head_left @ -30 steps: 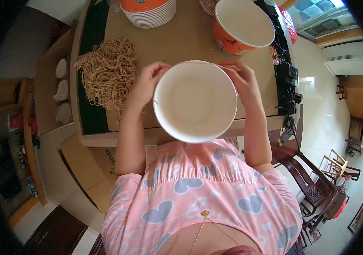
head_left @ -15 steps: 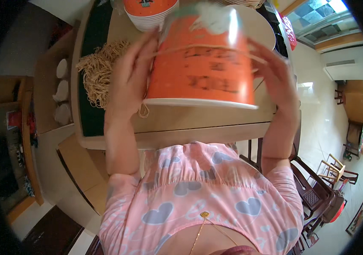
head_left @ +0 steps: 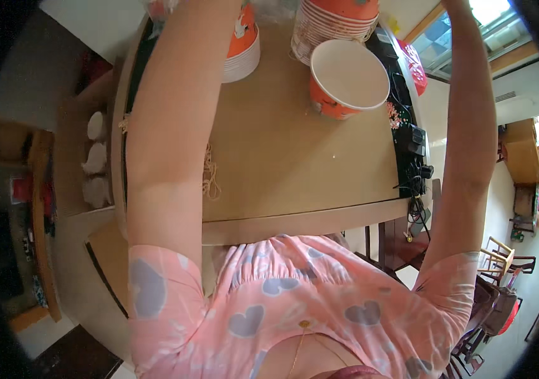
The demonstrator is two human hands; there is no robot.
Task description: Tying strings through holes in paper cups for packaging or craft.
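Observation:
Both of my arms reach up past the top edge, so my hands are out of view, and whatever they hold or touch cannot be seen. My left forearm (head_left: 171, 126) crosses over the table's left part, and my right forearm (head_left: 470, 114) passes beyond its right side. Between them an open orange paper bucket (head_left: 350, 76) with a white inside stands upright. Behind it is a stack of orange paper buckets (head_left: 336, 25) with cord around it. Another stack of orange buckets (head_left: 242, 60) is partly covered by my left arm.
Loose beige cord (head_left: 211, 183) shows beside my left arm on the brown tabletop (head_left: 269, 164). Black cables and adapters (head_left: 415, 139) lie along the right edge near small pink bits (head_left: 394, 117). A cardboard box with white rolls (head_left: 97, 158) stands to the left; chairs (head_left: 497, 259) are at right.
The cord-tied orange bucket between my hands has left the view. Both arms have stretched up and outward, taking my hands out of the picture. The open bucket now shows fully.

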